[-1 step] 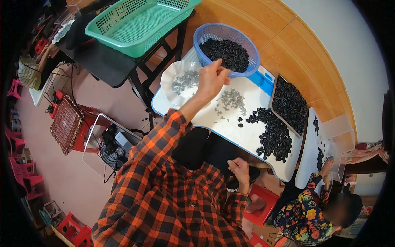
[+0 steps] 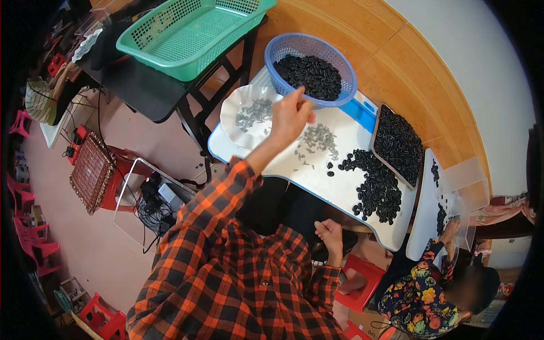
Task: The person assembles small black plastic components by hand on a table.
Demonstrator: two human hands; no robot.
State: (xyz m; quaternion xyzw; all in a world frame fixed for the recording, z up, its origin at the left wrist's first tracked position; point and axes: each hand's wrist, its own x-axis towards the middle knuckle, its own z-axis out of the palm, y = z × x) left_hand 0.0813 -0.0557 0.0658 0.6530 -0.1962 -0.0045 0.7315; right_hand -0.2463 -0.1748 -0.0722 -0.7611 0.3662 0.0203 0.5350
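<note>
My left hand (image 2: 290, 118) reaches over the white table (image 2: 272, 163), its fingers bent together at the near rim of a blue-purple mesh basket (image 2: 347, 56). Anything between those fingers is too small to make out. Inside the basket lie many small black oval pieces (image 2: 311, 73). Under and beside this hand are a white wavy-rimmed plate (image 2: 231, 105) with small grey pieces and a loose heap of similar grey pieces (image 2: 318, 139). Close to my lap, my right hand (image 2: 331, 235) is closed, thumb against fingers; its contents are hidden.
Black oval pieces (image 2: 379, 190) are spread on the table's right part, by a tray (image 2: 398, 141) full of them. A green basket (image 2: 192, 71) stands on a black table (image 2: 150, 102) at the left. Another person (image 2: 422, 292) works at the right; a red stool (image 2: 362, 277) is near.
My left hand has shifted very slightly back from the basket, toward me. My right hand looks unchanged.
</note>
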